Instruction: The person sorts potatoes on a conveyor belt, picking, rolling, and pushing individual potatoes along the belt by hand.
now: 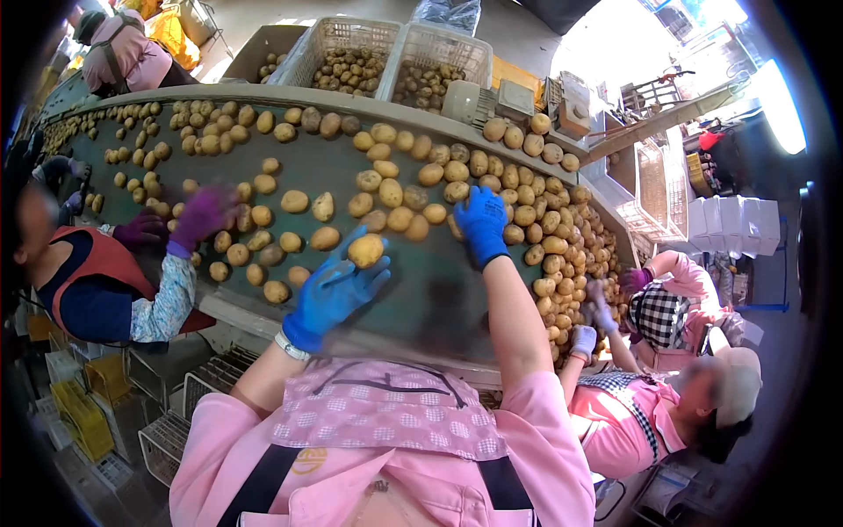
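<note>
My left hand (334,290), in a blue glove with a pale band at the wrist, is turned palm up over the conveyor belt (431,309). A yellow potato (365,251) rests against its palm and fingers. My right hand (485,222), gloved in blue too, reaches palm down onto the potatoes further along the belt. Its fingertips are beside a potato (456,192), and another potato (454,228) shows partly at its left edge. What lies beneath that palm is hidden. Many loose potatoes (390,192) surround both hands on the green belt.
Potatoes pile thickly (560,263) at the right. Crates of potatoes (349,72) stand beyond the belt's far rail (276,96). A co-worker's purple-gloved hand (204,214) is at the left; other co-workers' hands (583,341) are at the right pile. A metal beam (665,118) slants upper right.
</note>
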